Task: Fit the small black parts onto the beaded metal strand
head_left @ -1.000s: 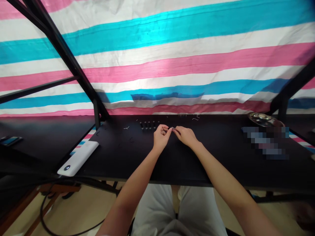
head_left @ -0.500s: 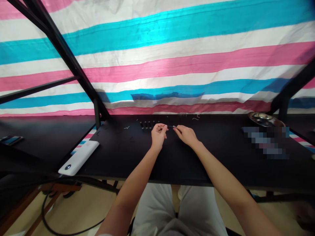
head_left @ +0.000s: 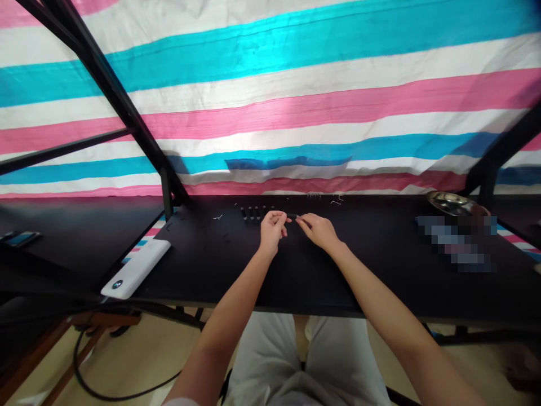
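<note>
Both left hand (head_left: 273, 232) and right hand (head_left: 321, 230) pinch a dark piece (head_left: 292, 215) mid-frame, its ends hidden, over a black table (head_left: 198, 276); striped sheeting (head_left: 270, 115) fills the top; at right, an object (head_left: 456, 242) is pixelated beyond recognition.
</note>
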### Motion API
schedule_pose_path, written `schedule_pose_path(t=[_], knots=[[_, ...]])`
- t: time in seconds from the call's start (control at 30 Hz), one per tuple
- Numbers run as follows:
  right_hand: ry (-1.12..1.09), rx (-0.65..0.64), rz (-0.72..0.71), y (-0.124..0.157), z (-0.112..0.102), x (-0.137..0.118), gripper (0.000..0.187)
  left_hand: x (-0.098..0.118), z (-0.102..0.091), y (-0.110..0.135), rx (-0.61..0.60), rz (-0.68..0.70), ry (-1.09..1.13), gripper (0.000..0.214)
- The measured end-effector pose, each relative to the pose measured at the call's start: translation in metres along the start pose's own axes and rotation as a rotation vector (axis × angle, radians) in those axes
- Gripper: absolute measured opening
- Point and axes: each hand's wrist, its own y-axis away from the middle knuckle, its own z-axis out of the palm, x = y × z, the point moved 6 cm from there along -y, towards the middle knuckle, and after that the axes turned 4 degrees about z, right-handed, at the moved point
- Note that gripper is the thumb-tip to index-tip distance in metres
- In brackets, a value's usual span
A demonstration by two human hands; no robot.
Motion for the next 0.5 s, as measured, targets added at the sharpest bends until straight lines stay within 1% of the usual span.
schedule_pose_path(t=[0.17, 0.3, 0.4, 0.5], knots=[[0.061, -0.003, 0.058, 0.0, -0.001, 0.004, 0.037, 0.003, 0.003, 0.001, -0.013, 0.017, -0.027, 0.031], [0.095, 0.016, 0.095, 0.0, -0.002, 0.008, 0.035, 0.002, 0.006, 0.003, -0.032, 0.014, -0.09, 0.03], [0.094, 0.013, 0.078, -0.001, -0.001, 0.007, 0.035, -0.001, 0.011, 0.005, -0.081, -0.005, -0.135, 0.03], [0.086, 0.009, 0.058, -0.001, 0.001, 0.004, 0.041, -0.002, 0.015, 0.007, -0.138, -0.007, -0.15, 0.03]])
